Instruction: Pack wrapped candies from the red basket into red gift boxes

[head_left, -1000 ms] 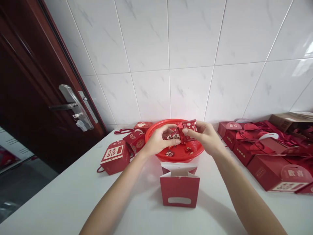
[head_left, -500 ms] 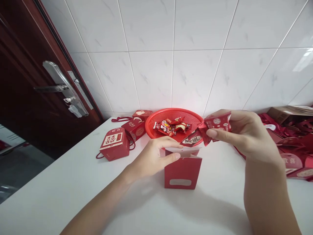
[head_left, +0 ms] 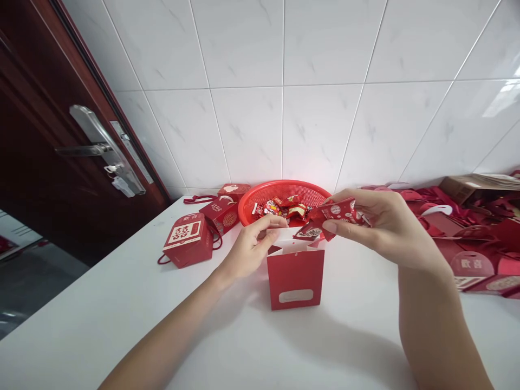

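Observation:
A red gift box [head_left: 295, 279] with a white oval panel stands upright on the white table, its top unfolded and its pale inside showing. At its back left corner, my left hand [head_left: 252, 246] pinches the upper edge between thumb and fingers. My right hand [head_left: 376, 225] is closed on red-wrapped candies [head_left: 339, 212], held just above the right of the box mouth. One dark wrapper with white lettering hangs lowest in that bunch. How many pieces I hold is hard to tell. Behind the box, a red plastic basket [head_left: 254, 197] holds several wrapped candies [head_left: 278, 207].
To the left sit a closed red box [head_left: 187, 240] with cord handles and two more red boxes [head_left: 221, 212]. Many flattened red boxes [head_left: 475, 260] and a cardboard carton [head_left: 463, 189] lie at the right. A tiled wall [head_left: 317, 130] closes the back; a dark door [head_left: 40, 108] is left.
My right hand has brought the candies left and closer to the box mouth. My left hand has shifted to the back left edge, and the box top is spread wider.

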`<act>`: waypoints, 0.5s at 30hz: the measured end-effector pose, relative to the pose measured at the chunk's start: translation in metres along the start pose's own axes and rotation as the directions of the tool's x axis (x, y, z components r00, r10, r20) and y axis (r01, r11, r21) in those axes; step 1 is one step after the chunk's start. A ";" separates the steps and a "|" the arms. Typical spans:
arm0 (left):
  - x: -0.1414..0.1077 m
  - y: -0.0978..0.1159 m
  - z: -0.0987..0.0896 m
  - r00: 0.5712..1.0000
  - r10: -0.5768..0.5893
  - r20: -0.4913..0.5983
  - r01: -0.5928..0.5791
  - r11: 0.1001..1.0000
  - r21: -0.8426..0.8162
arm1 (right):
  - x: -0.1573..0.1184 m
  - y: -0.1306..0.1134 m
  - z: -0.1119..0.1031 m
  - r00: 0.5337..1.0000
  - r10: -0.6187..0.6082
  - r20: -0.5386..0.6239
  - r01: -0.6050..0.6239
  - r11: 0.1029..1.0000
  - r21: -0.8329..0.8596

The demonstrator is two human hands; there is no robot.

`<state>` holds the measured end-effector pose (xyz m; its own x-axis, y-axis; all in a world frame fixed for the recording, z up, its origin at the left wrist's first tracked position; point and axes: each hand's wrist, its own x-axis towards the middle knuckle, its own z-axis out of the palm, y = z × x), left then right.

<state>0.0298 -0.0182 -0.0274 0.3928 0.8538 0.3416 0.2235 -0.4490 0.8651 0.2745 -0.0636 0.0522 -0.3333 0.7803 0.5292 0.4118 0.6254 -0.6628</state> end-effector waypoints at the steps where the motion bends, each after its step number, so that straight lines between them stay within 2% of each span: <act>1: 0.000 0.000 0.000 1.000 -0.003 0.010 0.003 1.000 0.001 | 0.000 0.000 0.000 1.000 -0.004 0.000 0.004 1.000 -0.002; 6: -0.001 0.002 -0.002 0.991 -0.107 0.079 0.103 0.993 0.056 | 0.001 0.002 0.004 1.000 0.006 0.010 -0.006 1.000 -0.027; 10: 0.000 0.005 -0.005 0.960 -0.200 0.197 0.197 0.980 0.038 | 0.003 0.004 0.008 0.999 0.035 0.022 -0.034 0.999 -0.030; 15: 0.002 0.009 -0.008 0.936 -0.213 0.282 0.234 0.971 -0.043 | 0.006 0.005 0.020 0.996 0.046 0.081 -0.043 0.998 -0.039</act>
<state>0.0255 -0.0186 -0.0160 0.5715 0.8200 0.0320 0.2707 -0.2251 0.9360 0.2572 -0.0555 0.0416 -0.3812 0.8055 0.4537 0.4582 0.5908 -0.6640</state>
